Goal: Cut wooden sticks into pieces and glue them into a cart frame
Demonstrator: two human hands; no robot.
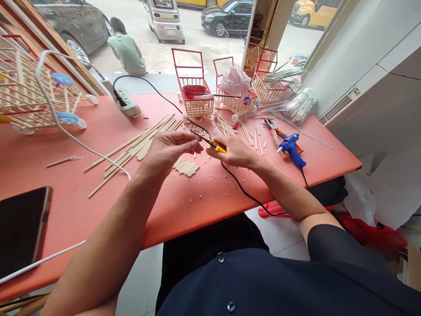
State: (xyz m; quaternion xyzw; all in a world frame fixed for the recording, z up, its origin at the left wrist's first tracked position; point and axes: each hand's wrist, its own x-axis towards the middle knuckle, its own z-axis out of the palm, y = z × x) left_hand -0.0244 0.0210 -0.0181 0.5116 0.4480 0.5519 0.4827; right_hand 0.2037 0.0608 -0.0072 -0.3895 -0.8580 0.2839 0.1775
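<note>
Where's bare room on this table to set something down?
Bare tabletop lies between the phone and the long sticks, and along the near edge below the left hand and right hand. Crowded: the back, around the stick carts, pliers and glue gun.

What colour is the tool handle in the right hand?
Yellow tool handle in right hand; head view.

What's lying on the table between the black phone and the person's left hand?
In the head view, a white cable and a spread of long wooden sticks lie between the phone and the left hand.
</note>
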